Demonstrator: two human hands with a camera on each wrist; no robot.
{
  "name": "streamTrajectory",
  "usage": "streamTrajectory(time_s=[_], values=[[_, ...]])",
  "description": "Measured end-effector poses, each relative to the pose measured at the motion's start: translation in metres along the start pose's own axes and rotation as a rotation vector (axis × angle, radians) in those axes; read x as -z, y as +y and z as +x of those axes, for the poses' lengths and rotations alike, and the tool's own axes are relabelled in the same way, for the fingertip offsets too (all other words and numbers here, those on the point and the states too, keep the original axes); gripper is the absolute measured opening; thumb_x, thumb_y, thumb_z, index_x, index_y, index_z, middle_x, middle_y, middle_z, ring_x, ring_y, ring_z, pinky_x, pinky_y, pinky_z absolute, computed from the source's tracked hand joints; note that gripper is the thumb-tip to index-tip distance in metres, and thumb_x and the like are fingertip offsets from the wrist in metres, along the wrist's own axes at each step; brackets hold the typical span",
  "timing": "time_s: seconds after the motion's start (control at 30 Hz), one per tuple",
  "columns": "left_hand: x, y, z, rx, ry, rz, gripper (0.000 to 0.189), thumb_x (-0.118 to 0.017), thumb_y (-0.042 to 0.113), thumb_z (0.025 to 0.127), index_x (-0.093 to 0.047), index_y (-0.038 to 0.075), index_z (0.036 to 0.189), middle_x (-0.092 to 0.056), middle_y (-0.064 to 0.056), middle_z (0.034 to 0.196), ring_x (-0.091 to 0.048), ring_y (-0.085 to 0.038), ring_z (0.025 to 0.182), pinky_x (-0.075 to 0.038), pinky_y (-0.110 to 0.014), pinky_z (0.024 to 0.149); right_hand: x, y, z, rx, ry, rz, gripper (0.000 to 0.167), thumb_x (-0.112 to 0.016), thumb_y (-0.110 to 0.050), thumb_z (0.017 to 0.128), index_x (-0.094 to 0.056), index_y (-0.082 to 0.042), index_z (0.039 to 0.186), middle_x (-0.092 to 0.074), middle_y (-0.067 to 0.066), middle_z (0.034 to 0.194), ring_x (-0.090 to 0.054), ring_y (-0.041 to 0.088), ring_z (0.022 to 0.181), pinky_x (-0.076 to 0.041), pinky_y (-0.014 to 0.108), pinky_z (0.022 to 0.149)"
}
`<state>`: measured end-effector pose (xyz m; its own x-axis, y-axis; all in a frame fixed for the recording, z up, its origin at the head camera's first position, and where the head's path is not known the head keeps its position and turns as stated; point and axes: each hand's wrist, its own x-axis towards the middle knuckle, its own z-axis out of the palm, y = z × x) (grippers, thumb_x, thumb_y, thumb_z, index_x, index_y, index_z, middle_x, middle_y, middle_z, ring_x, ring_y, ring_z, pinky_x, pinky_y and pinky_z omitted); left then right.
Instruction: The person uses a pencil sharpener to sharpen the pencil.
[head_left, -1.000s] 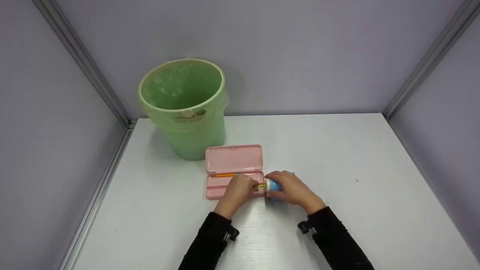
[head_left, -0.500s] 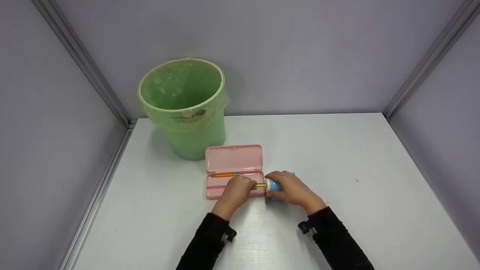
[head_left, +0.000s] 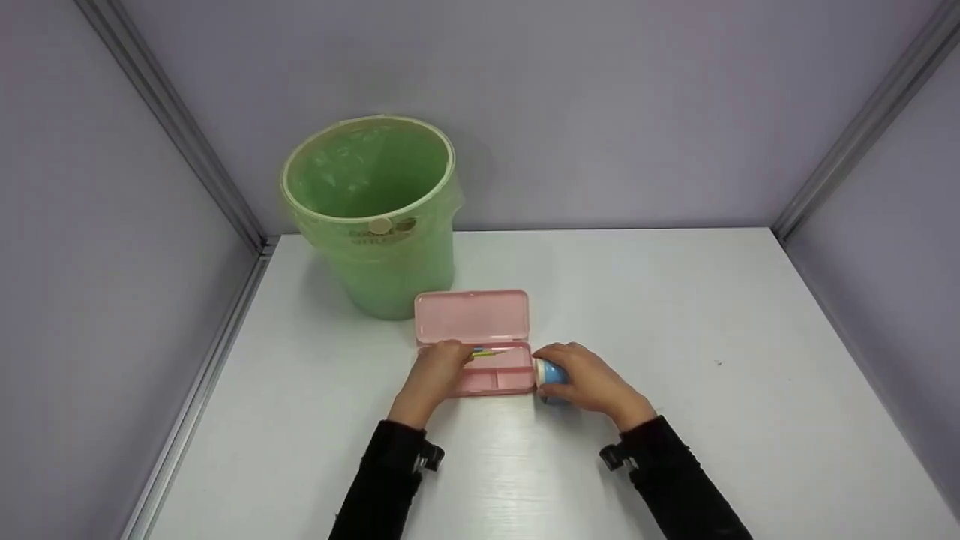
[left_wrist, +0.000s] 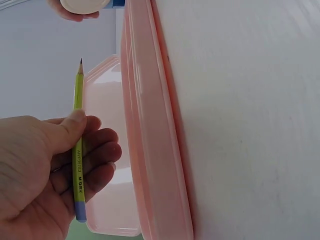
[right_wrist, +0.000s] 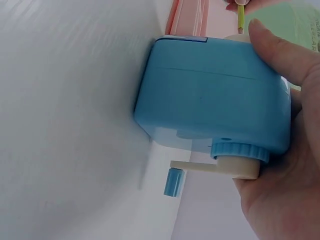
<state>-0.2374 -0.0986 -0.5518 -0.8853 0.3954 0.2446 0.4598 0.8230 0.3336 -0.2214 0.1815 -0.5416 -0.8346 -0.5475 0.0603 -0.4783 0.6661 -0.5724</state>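
Dark sleeves (head_left: 379, 480): nearest, on the near side of the pencil case (head_left: 514, 381).
Right hand (head_left: 589, 379): thumb and fingers wrapped round the blue sharpener (right_wrist: 215, 90), just right of the case (its crank (right_wrist: 200, 167) faces away from the case).
Left hand (head_left: 429, 379): thumb and fingers pinching a yellow-green pencil (left_wrist: 78, 150) over the case, sharpened tip toward the case's right end.
Pink lid (head_left: 472, 316): open, on the case's far side.
Green bin (head_left: 405, 270): behind the case, to its left.

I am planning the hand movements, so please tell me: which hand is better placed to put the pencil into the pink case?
Probably the left hand: it holds the pencil over the open pink case. The right hand grips the blue sharpener beside the case, so it seems less free.
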Motion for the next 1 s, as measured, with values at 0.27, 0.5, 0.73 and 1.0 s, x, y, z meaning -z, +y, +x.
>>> streamTrajectory(time_s=[0.27,0.5,0.73,1.0], values=[[-0.004,-0.005,-0.002,0.004,0.038,0.045,0.005,-0.071,0.001,0.092,-0.076,0.003,0.092,-0.064,-0.01,0.084,-0.065,-0.027,0.077,-0.055,-0.042,0.066,-0.001,-0.002,0.001,0.012,0.014,0.006,0.053,-0.082,-0.023,0.089,-0.065,-0.005,0.136,-0.067,0.01,0.135,-0.06,0.031,0.122,-0.049,0.052,0.104],[-0.013,-0.008,-0.001,0.002,0.076,0.068,0.005,-0.078,0.005,0.089,-0.078,0.005,0.093,-0.063,-0.008,0.084,-0.06,-0.024,0.077,-0.052,-0.04,0.065,-0.001,-0.002,0.003,0.015,0.006,0.007,0.053,-0.082,-0.024,0.09,-0.064,-0.005,0.136,-0.066,0.011,0.135,-0.06,0.032,0.122,-0.048,0.052,0.104],[-0.02,-0.006,0.004,0.021,0.016,0.114,0.004,-0.073,0.006,0.091,-0.077,0.006,0.092,-0.064,-0.008,0.085,-0.061,-0.027,0.08,-0.052,-0.042,0.066,-0.002,0.0,0.002,0.014,0.008,0.002,0.054,-0.081,-0.026,0.09,-0.064,-0.005,0.136,-0.066,0.012,0.135,-0.059,0.034,0.124,-0.047,0.053,0.105],[-0.027,-0.009,0.002,0.048,-0.067,0.058,0.007,-0.068,0.005,0.096,-0.073,0.002,0.093,-0.062,-0.009,0.091,-0.061,-0.027,0.086,-0.052,-0.04,0.073,-0.002,-0.001,0.001,0.019,0.007,-0.014,0.053,-0.081,-0.025,0.09,-0.064,-0.004,0.136,-0.066,0.012,0.135,-0.059,0.034,0.124,-0.047,0.053,0.106]])
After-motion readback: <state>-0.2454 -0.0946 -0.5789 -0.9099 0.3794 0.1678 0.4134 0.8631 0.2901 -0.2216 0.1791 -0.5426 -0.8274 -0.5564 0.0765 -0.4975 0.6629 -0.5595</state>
